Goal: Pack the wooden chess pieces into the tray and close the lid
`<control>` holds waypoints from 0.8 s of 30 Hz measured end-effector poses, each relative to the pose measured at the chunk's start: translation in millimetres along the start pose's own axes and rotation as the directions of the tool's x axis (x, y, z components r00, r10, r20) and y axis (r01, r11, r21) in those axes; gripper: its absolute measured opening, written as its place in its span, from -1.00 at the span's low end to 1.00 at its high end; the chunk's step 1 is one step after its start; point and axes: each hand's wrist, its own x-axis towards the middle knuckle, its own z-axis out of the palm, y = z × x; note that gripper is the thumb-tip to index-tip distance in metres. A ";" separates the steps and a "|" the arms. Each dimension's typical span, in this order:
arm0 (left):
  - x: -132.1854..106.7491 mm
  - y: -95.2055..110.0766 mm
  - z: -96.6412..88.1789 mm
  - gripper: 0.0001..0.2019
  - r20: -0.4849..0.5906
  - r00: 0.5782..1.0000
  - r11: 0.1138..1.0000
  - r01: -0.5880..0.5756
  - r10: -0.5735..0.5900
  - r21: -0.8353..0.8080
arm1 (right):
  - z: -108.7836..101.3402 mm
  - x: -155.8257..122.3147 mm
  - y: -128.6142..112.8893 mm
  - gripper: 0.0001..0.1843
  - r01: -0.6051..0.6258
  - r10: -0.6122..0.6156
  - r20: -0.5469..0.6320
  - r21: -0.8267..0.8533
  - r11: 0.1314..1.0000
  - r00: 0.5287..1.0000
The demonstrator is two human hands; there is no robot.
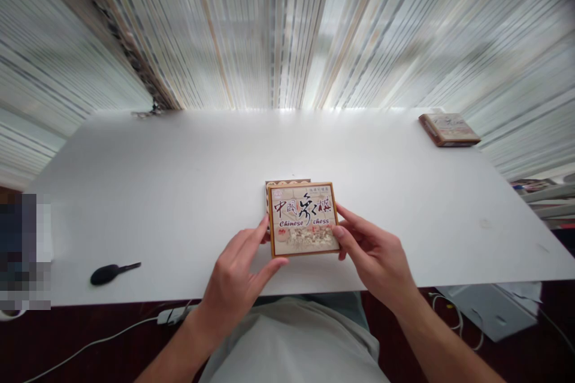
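Observation:
A tan lid [303, 221] with a brown border, printed "Chinese chess", is held above the white table near its front edge. Under it, offset to the upper left, shows the box tray [287, 182] with round wooden chess pieces along its far side. My right hand [375, 251] grips the lid's right edge, thumb on top and fingers beneath. My left hand [240, 266] is closed about the lower left of the box, fingers along the left side and thumb at the front edge. Whether those left fingers press on the lid or the tray is hidden.
A second Chinese chess box [449, 130] lies at the table's back right. On the front left is a black brush-like object [112, 273]. A striped string curtain [278, 30] hangs behind the white table [179, 173]. Cables [103, 335] run below the front edge.

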 end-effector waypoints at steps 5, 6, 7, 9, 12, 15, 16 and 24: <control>17.5 -15.3 1.9 -0.34 0.013 0.999 0.999 0.041 -0.042 0.031 | 5.0 31.5 -4.6 -0.36 0.052 -0.043 0.049 -0.194 0.980 0.998; 19.0 -17.9 3.0 -0.34 0.022 0.998 0.998 0.056 -0.057 0.033 | 5.7 35.1 -5.1 -0.35 0.064 -0.053 0.055 -0.232 0.970 0.997; 19.9 -20.2 4.2 -0.34 0.033 0.997 0.997 0.070 -0.071 0.032 | 6.2 37.9 -5.3 -0.35 0.076 -0.063 0.060 -0.268 0.960 0.996; 20.8 -24.2 7.0 -0.35 0.059 0.994 0.995 0.093 -0.095 0.028 | 7.1 41.8 -4.5 -0.35 0.091 -0.071 0.072 -0.324 0.942 0.995; 20.5 -28.4 11.4 -0.37 0.097 0.988 0.992 0.120 -0.123 0.032 | 8.2 44.7 -1.6 -0.36 0.089 -0.059 0.095 -0.358 0.929 0.994; 19.0 -31.0 14.9 -0.38 0.103 0.984 0.989 0.141 -0.145 0.049 | 10.0 46.4 0.0 -0.38 0.087 -0.054 0.097 -0.373 0.924 0.994; 18.5 -31.8 15.7 -0.37 0.097 0.984 0.988 0.145 -0.150 0.055 | 10.8 47.0 0.0 -0.39 0.087 -0.055 0.096 -0.381 0.921 0.994; 17.5 -34.9 18.7 -0.38 0.104 0.979 0.982 0.167 -0.175 0.084 | 15.2 53.8 -1.4 -0.41 0.090 -0.049 0.109 -0.419 0.904 0.993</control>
